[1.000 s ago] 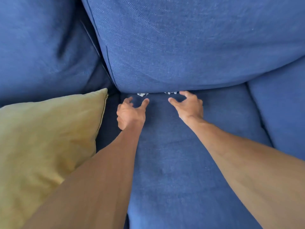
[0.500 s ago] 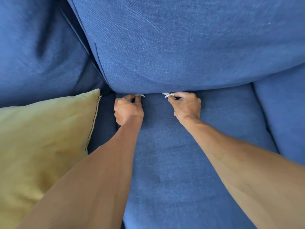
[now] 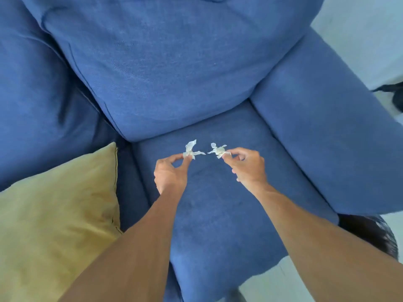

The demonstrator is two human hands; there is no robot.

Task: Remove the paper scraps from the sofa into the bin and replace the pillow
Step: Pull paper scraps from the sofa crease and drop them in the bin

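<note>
Sofa [image 3: 218, 214] beside pale floor [image 3: 359, 29]

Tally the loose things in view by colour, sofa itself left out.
White: 2, one paper scrap pinched in the left hand, one paper scrap pinched in the right hand.
Yellow: 1, the pillow on the seat at left.
Total: 3.
</note>
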